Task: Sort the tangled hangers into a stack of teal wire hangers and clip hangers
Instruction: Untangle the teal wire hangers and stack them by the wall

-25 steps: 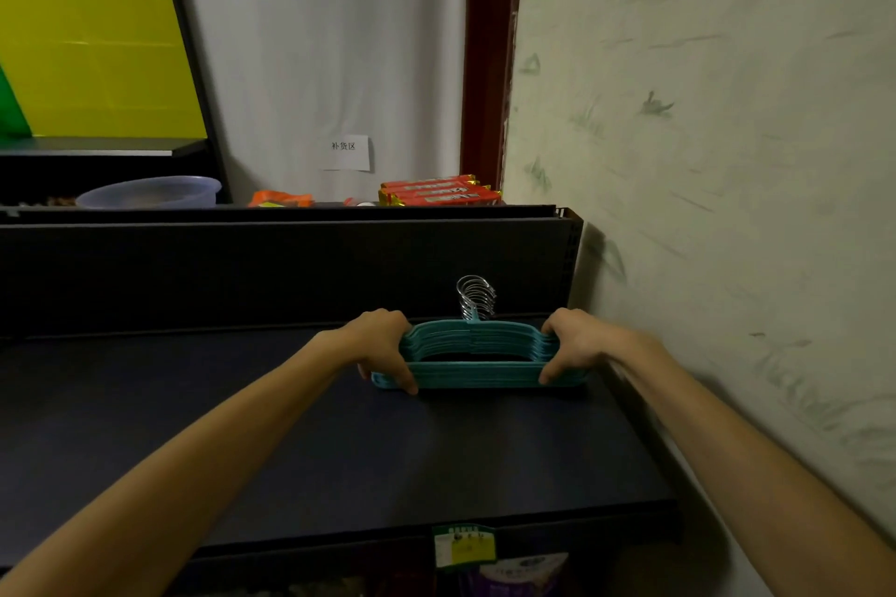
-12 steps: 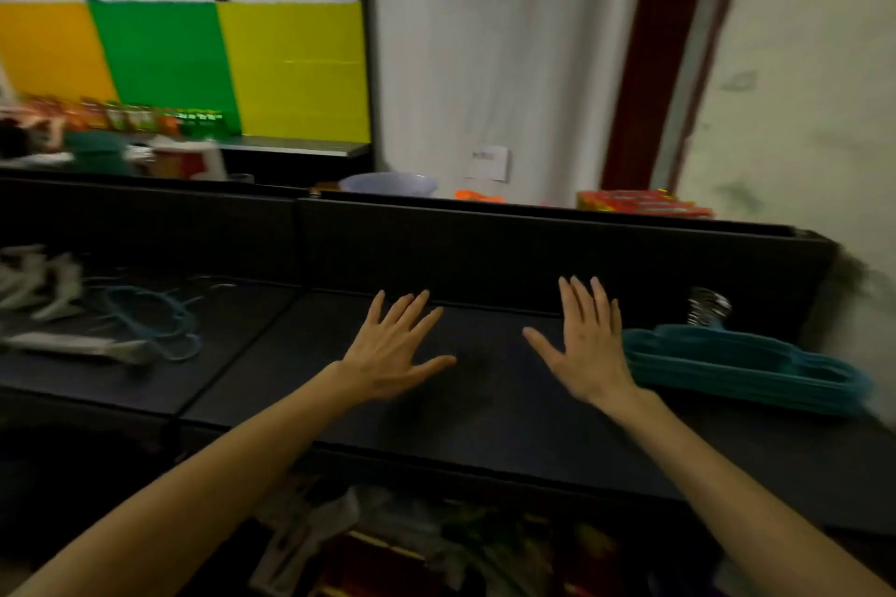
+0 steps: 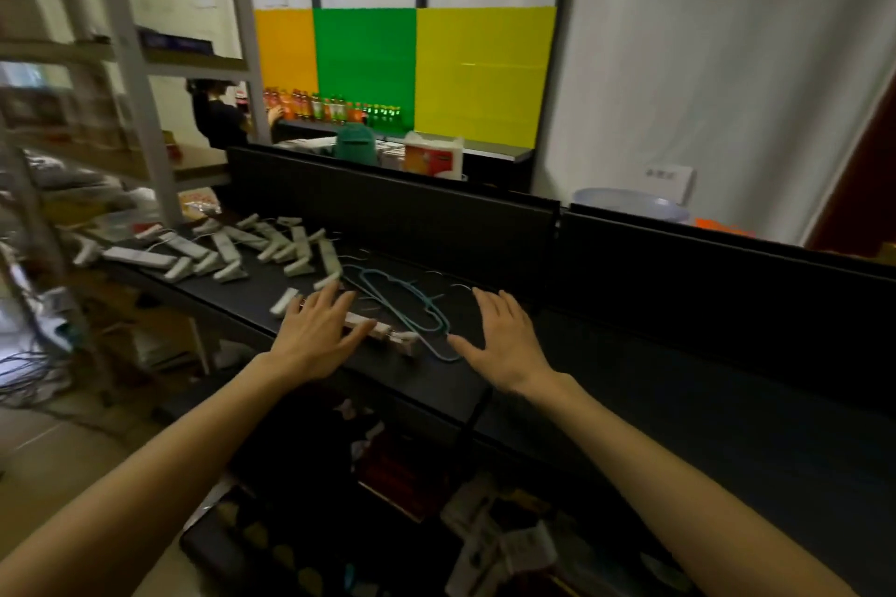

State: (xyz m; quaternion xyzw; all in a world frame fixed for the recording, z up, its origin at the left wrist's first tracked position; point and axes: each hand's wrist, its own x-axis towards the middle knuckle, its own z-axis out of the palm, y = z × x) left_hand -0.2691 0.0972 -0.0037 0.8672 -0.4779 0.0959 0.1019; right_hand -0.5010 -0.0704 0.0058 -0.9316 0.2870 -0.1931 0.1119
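Hands spread flat above the black shelf (image 3: 630, 383): my left hand (image 3: 317, 335) over a clip hanger (image 3: 388, 332), my right hand (image 3: 504, 344) beside a teal wire hanger (image 3: 402, 301), both holding nothing.

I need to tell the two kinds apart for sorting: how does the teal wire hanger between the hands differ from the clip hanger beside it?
The teal wire hanger is a thin, open teal loop; the clip hanger is a pale, solid bar with chunky clips. The wire hanger lies between the open left hand and right hand; the clip hanger lies partly under the left hand's fingers. Both lie flat on the black shelf.
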